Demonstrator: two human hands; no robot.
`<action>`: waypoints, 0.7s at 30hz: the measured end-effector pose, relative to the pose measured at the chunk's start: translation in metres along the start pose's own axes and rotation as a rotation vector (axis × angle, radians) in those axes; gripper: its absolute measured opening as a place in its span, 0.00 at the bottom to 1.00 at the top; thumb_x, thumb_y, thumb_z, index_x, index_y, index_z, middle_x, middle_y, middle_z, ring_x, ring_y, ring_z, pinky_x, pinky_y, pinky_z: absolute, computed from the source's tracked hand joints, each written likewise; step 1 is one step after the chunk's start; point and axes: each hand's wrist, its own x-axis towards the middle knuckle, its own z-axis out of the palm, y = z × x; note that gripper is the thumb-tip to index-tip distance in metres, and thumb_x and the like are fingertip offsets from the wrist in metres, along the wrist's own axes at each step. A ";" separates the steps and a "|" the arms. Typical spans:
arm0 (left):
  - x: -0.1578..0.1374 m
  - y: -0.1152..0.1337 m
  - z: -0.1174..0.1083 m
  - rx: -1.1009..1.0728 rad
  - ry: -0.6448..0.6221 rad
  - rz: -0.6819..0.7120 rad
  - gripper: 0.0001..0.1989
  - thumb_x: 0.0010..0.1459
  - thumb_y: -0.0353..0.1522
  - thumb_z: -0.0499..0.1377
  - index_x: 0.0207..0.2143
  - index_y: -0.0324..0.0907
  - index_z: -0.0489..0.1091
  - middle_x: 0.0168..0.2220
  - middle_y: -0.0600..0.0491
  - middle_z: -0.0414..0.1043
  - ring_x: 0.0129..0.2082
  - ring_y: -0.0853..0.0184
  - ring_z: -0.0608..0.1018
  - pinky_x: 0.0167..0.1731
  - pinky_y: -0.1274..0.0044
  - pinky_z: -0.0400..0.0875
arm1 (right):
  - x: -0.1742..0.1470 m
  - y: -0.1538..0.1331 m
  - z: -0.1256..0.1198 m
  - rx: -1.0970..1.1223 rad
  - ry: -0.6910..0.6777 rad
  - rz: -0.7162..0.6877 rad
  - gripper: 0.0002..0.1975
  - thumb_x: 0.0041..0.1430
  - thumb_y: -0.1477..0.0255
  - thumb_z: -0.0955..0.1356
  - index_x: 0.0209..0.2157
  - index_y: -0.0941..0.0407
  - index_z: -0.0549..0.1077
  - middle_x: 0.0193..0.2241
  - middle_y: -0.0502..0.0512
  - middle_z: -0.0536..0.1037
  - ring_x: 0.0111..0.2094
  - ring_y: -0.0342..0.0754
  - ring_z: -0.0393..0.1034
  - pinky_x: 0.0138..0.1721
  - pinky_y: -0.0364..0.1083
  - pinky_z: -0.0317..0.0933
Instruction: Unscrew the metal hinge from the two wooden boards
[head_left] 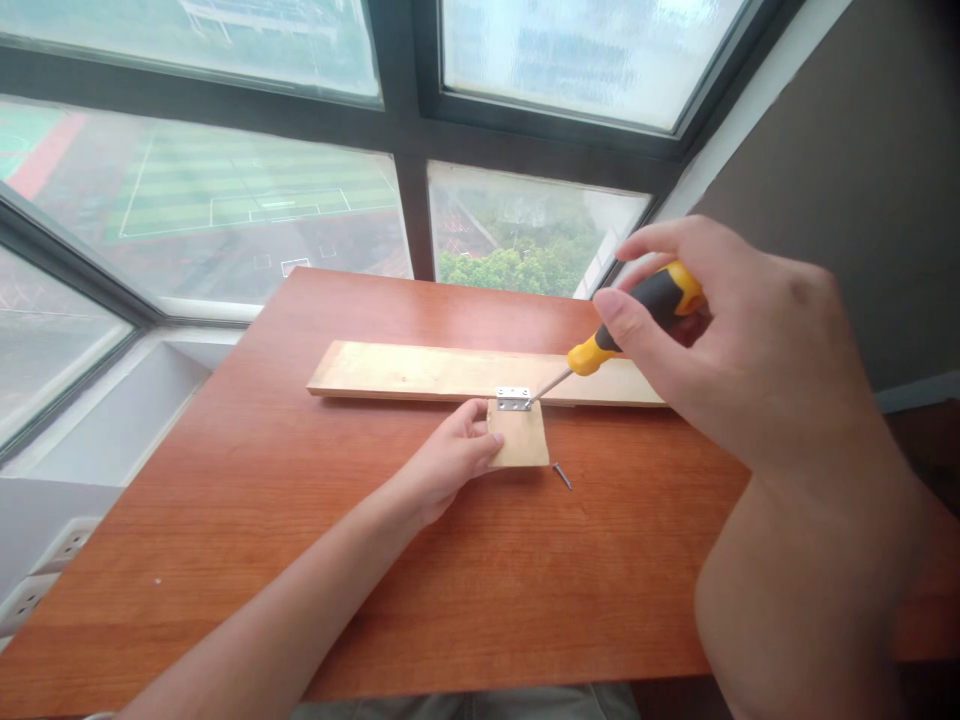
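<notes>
My right hand (720,330) is closed around the yellow and black handle of a screwdriver (652,305). The shaft slants down to the left, and its tip meets the right end of a small silver hinge (514,400). One leaf of the hinge lies on a small square wooden block (523,440); the other leaf reaches over a long wooden board (420,368) behind it. My left hand (457,450) grips the block by its left side, thumb on top and the fingers partly hidden beneath. Whatever screw sits under the tip is too small to make out.
Loose screws (562,476) lie on the reddish-brown table (480,580), just right of the block. Large framed windows (255,200) rise behind the table's far edge. Wall sockets (64,550) are at the lower left, and a grey wall (840,190) stands on the right.
</notes>
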 end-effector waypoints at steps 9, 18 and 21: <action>0.000 -0.001 0.000 -0.005 -0.002 0.009 0.16 0.54 0.28 0.62 0.45 0.41 0.65 0.32 0.54 0.72 0.29 0.72 0.73 0.41 0.73 0.71 | 0.000 -0.002 -0.003 0.079 -0.035 -0.034 0.16 0.56 0.66 0.67 0.47 0.52 0.73 0.40 0.52 0.79 0.33 0.50 0.74 0.36 0.50 0.64; 0.001 -0.002 -0.001 -0.001 -0.001 0.012 0.16 0.53 0.29 0.63 0.44 0.42 0.65 0.31 0.56 0.71 0.27 0.73 0.71 0.38 0.75 0.70 | -0.001 -0.002 -0.004 0.079 -0.041 -0.043 0.13 0.55 0.72 0.65 0.43 0.53 0.73 0.34 0.51 0.77 0.29 0.47 0.70 0.31 0.48 0.59; 0.001 -0.003 -0.002 0.002 -0.001 0.013 0.16 0.53 0.29 0.63 0.44 0.42 0.65 0.30 0.56 0.70 0.26 0.73 0.71 0.39 0.75 0.70 | -0.001 -0.003 -0.005 0.075 -0.048 -0.025 0.11 0.57 0.68 0.65 0.42 0.54 0.72 0.31 0.50 0.76 0.27 0.47 0.69 0.29 0.48 0.58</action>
